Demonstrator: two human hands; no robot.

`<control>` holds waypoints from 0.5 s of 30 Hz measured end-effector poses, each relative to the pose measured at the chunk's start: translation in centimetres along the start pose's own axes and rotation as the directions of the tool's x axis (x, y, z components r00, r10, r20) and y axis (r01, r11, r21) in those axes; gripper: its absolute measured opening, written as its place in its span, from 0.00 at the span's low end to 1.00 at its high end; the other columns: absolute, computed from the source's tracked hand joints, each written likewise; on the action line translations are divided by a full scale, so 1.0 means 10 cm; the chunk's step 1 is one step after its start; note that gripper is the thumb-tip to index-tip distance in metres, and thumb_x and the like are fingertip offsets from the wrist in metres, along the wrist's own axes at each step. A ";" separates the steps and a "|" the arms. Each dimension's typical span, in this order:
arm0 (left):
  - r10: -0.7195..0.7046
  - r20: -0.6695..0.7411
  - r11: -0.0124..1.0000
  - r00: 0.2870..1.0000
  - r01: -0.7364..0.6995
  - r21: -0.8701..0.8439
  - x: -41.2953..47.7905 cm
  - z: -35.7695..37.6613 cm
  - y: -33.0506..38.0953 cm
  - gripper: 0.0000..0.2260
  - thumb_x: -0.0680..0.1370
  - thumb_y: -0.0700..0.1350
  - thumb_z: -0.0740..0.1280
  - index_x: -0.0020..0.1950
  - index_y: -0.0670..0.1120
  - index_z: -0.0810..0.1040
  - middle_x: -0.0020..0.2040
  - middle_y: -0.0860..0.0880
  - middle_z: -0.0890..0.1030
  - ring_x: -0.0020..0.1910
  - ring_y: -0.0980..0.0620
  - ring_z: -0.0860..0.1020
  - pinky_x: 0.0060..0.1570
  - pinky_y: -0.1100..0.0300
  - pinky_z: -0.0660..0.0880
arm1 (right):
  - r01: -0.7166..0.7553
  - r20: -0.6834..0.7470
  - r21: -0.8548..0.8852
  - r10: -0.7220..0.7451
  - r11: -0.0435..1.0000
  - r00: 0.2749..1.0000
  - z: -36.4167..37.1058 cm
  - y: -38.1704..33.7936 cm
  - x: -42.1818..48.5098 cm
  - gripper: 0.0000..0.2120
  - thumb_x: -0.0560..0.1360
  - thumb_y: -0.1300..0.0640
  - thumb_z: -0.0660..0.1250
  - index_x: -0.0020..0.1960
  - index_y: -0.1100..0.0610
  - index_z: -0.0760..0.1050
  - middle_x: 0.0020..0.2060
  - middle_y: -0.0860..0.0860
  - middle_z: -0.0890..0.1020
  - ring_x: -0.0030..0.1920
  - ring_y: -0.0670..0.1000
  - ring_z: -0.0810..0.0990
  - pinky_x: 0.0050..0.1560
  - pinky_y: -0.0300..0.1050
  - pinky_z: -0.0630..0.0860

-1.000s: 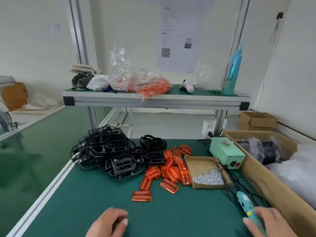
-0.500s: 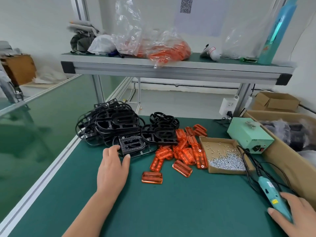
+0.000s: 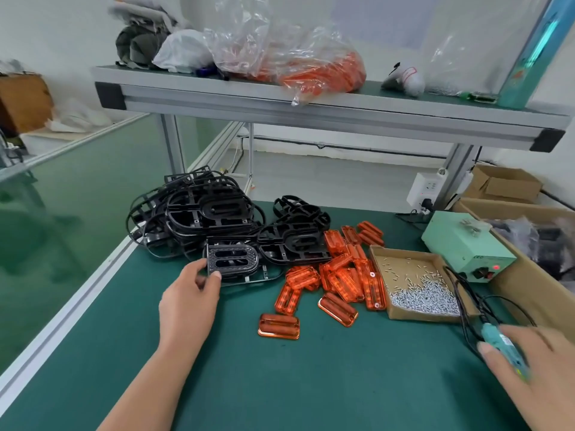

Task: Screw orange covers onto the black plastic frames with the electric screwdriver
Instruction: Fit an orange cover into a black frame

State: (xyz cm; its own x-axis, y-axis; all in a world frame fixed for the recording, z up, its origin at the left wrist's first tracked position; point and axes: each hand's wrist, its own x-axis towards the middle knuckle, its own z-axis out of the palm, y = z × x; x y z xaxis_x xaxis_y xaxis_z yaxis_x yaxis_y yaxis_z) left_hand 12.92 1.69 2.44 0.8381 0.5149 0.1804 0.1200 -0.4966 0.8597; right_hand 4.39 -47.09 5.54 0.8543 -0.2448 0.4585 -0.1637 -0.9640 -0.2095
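Note:
A tangled heap of black plastic frames (image 3: 205,213) lies at the back left of the green table. My left hand (image 3: 191,293) pinches the near edge of the front frame (image 3: 233,259) between thumb and fingers. Several orange covers (image 3: 339,272) lie scattered right of the heap; one orange cover (image 3: 278,326) sits alone, nearest me. My right hand (image 3: 535,365) grips the teal electric screwdriver (image 3: 501,345) at the lower right, its cable running back toward the control box.
An open cardboard tray of small silver screws (image 3: 417,287) sits right of the covers. Behind it stands a pale green control box (image 3: 466,244) with a red light. A large cardboard box (image 3: 525,275) borders the right edge. An overhead shelf (image 3: 311,110) carries bags of parts.
My left hand has reached forward from the near table edge to the frame heap and taken hold of the front frame. My right hand stays on the screwdriver. The view has tilted down and closer.

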 end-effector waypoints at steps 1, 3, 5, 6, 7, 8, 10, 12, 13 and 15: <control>-0.018 0.007 0.999 1.000 0.018 -0.045 0.01 0.00 -0.03 0.08 0.82 0.54 0.67 0.61 0.60 0.77 0.41 0.65 0.84 0.40 0.63 0.83 0.44 0.58 0.74 | 0.017 0.044 0.074 -0.020 0.997 0.999 -0.04 -0.20 0.00 0.15 0.75 0.44 0.70 0.56 0.52 0.83 0.49 0.51 0.79 0.50 0.60 0.80 0.51 0.61 0.80; -0.041 0.022 0.992 0.999 0.043 -0.118 0.04 -0.01 -0.07 0.05 0.82 0.54 0.66 0.57 0.60 0.79 0.42 0.64 0.85 0.41 0.61 0.85 0.46 0.54 0.77 | 0.084 0.152 0.224 -0.121 0.971 0.981 -0.06 -0.58 0.01 0.17 0.74 0.41 0.68 0.58 0.49 0.82 0.52 0.45 0.77 0.48 0.51 0.81 0.50 0.54 0.78; -0.063 0.034 0.979 0.997 0.068 -0.192 0.06 -0.03 -0.10 0.05 0.83 0.52 0.66 0.56 0.61 0.80 0.42 0.61 0.86 0.40 0.57 0.86 0.45 0.51 0.80 | 0.172 0.234 0.298 -0.247 0.939 0.940 0.03 -0.90 0.02 0.18 0.77 0.40 0.65 0.61 0.49 0.82 0.54 0.41 0.76 0.49 0.44 0.80 0.51 0.50 0.76; -0.075 0.039 0.968 0.996 0.082 -0.236 0.07 -0.04 -0.10 0.05 0.83 0.51 0.66 0.55 0.60 0.81 0.42 0.60 0.86 0.40 0.56 0.86 0.44 0.51 0.81 | 0.225 0.256 0.304 -0.307 0.926 0.917 0.09 -1.05 0.02 0.19 0.79 0.39 0.65 0.63 0.48 0.81 0.54 0.39 0.76 0.51 0.43 0.79 0.52 0.47 0.75; -0.090 0.044 0.955 0.995 0.099 -0.278 0.07 -0.05 -0.10 0.06 0.83 0.49 0.66 0.54 0.58 0.82 0.43 0.59 0.87 0.40 0.56 0.87 0.42 0.52 0.81 | 0.279 0.262 0.301 -0.361 0.912 0.895 0.17 -1.18 0.04 0.19 0.80 0.39 0.64 0.64 0.48 0.80 0.55 0.39 0.76 0.52 0.43 0.78 0.53 0.45 0.74; -0.113 0.048 0.942 0.992 0.122 -0.312 0.07 -0.06 -0.10 0.05 0.82 0.48 0.66 0.53 0.56 0.82 0.43 0.58 0.87 0.39 0.54 0.87 0.41 0.53 0.81 | 0.322 0.266 0.293 -0.400 0.900 0.877 0.26 -1.30 0.06 0.20 0.81 0.39 0.64 0.66 0.49 0.79 0.56 0.40 0.76 0.54 0.44 0.78 0.53 0.44 0.74; -0.174 0.049 0.913 0.984 0.180 -0.367 0.06 -0.12 -0.11 0.05 0.81 0.46 0.66 0.50 0.52 0.82 0.42 0.57 0.87 0.38 0.50 0.88 0.37 0.53 0.82 | 0.382 0.291 0.235 -0.440 0.894 0.850 0.43 -1.53 0.09 0.23 0.82 0.36 0.60 0.69 0.48 0.75 0.59 0.43 0.76 0.58 0.48 0.78 0.55 0.45 0.76; -0.238 0.030 0.872 0.971 0.228 -0.434 0.07 -0.21 -0.13 0.06 0.79 0.46 0.66 0.48 0.50 0.83 0.41 0.55 0.87 0.38 0.47 0.88 0.35 0.54 0.81 | 0.426 0.326 0.117 -0.440 0.897 0.837 0.57 -1.67 0.10 0.24 0.82 0.34 0.57 0.71 0.46 0.72 0.61 0.44 0.75 0.61 0.49 0.75 0.56 0.44 0.76; -0.261 0.017 0.854 0.965 0.239 -0.463 0.07 -0.26 -0.15 0.06 0.79 0.46 0.65 0.48 0.49 0.83 0.40 0.54 0.87 0.37 0.46 0.88 0.34 0.55 0.80 | 0.436 0.335 0.082 -0.437 0.896 0.835 0.62 -1.70 0.09 0.24 0.82 0.34 0.57 0.72 0.46 0.72 0.61 0.44 0.75 0.62 0.49 0.74 0.57 0.43 0.76; -0.272 0.004 0.836 0.962 0.239 -0.493 0.07 -0.34 -0.15 0.07 0.77 0.46 0.65 0.46 0.48 0.83 0.39 0.52 0.86 0.36 0.47 0.87 0.30 0.57 0.77 | 0.421 0.326 0.113 -0.434 0.900 0.840 0.68 -1.70 0.08 0.23 0.83 0.36 0.61 0.70 0.49 0.75 0.59 0.45 0.77 0.60 0.51 0.75 0.56 0.45 0.77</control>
State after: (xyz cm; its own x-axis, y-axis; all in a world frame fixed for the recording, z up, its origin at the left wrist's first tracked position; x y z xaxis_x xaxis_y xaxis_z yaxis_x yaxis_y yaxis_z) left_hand 11.52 5.22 2.91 0.7760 0.6276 -0.0627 0.0382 0.0524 0.9979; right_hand 11.22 -30.23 3.65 0.9493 0.2469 0.1946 0.2684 -0.9588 -0.0929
